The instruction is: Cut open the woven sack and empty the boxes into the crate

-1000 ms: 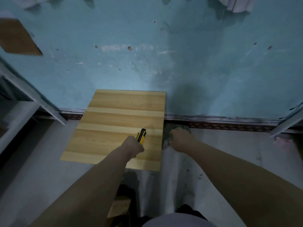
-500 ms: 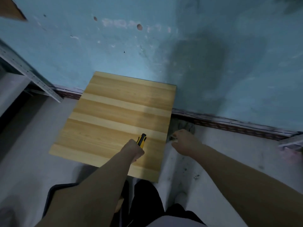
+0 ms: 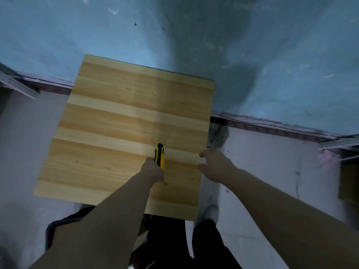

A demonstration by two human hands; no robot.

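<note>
Blue wall (image 3: 97, 32) fills the background, scuffed and stained, above pale floor (image 3: 25, 133). Against it stands a wooden tabletop (image 3: 120, 117). The right hand (image 3: 215, 166) hangs at the table's right edge, fingers loosely spread, holding nothing. The left hand (image 3: 153, 169) is fisted around a yellow-and-black utility knife (image 3: 159, 154), just above the wood. Neither sack nor crate shows.

Wooden surface (image 3: 124, 121), banded in pale cream and honey-tan stripes; above it a utility knife (image 3: 159, 155) in yellow and black, behind it a mottled teal-blue wall (image 3: 252, 55), beside it a whitish-grey floor (image 3: 262, 171), a dull reddish patterned skirting strip (image 3: 272, 128) between them.
</note>
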